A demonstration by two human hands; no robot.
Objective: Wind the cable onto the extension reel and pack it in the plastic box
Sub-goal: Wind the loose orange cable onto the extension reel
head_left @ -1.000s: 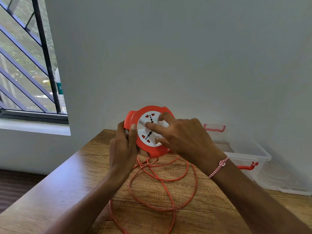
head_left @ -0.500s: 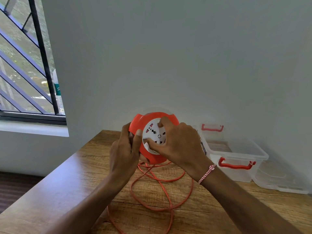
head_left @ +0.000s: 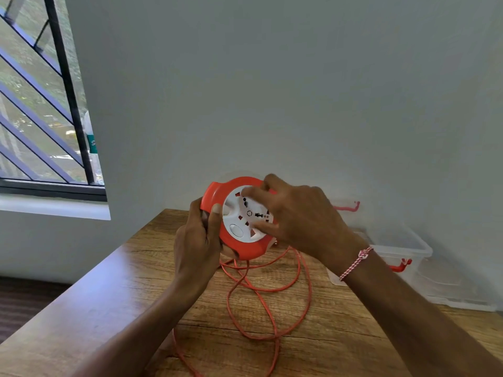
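The left hand (head_left: 196, 240) is gripping the reel (head_left: 245, 251) by its orange rim above the table (head_left: 109, 308). The right hand (head_left: 302, 219) is pinching across its white dial. The cable (head_left: 310, 292) is lying looped beneath, and the box (head_left: 402, 246) is sitting at the far right edge. Crossed loops risk knotting and jamming the winding. No writing is showing legibly.

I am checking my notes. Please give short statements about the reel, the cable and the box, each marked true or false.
The left hand grips the reel by its orange rim. True.
All the cable is wound up. False: loops lie loose on the table.
The right hand has thumb and fingers on the reel's white face. True.
The reel sits in the box. False: both hands hold it; the plastic box stands apart by the wall.
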